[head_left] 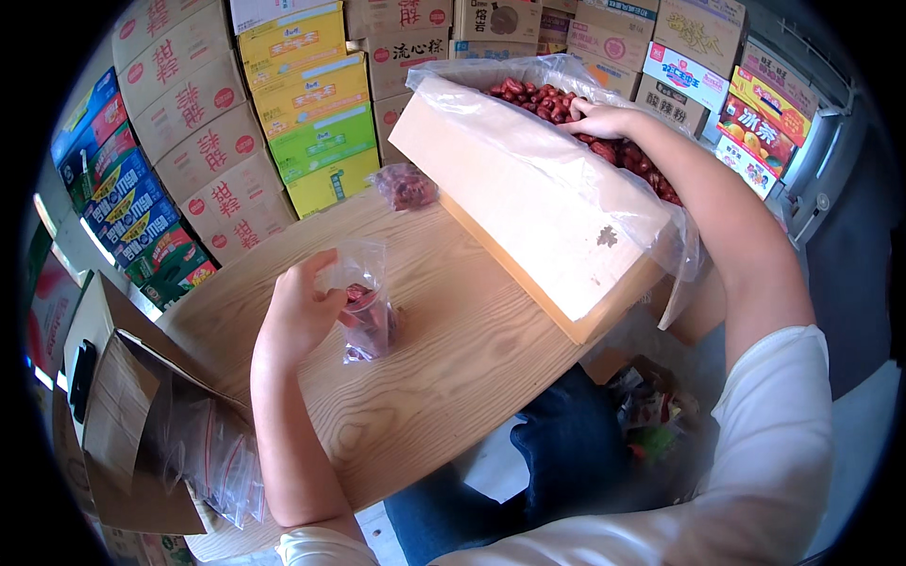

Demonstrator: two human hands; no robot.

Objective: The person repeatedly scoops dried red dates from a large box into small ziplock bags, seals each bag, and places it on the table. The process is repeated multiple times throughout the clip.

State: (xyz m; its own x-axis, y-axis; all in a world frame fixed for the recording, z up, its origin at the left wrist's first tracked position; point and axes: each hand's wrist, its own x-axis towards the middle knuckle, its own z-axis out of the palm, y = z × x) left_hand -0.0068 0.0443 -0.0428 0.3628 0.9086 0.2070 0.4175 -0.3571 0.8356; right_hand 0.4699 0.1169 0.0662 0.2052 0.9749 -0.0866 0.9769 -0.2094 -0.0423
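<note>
My left hand (304,307) is over the wooden table, its thumb and fingers pinching the open top of a clear plastic bag (366,335). The bag stands upright and is partly filled with dark red dried dates. My right hand (601,120) reaches into a large carton (519,189) lined with clear plastic. Its fingers are curled down among a heap of red dates (533,99), and their tips are partly hidden there. The carton rests tilted on the table's right side.
A filled bag of dates (406,187) lies at the table's far edge (330,219). To the left, an opened cardboard box (118,415) holds several flat zip bags (222,462). Stacked cartons (311,104) line the back. Below the right edge, a container (651,406) holds colourful wrappers.
</note>
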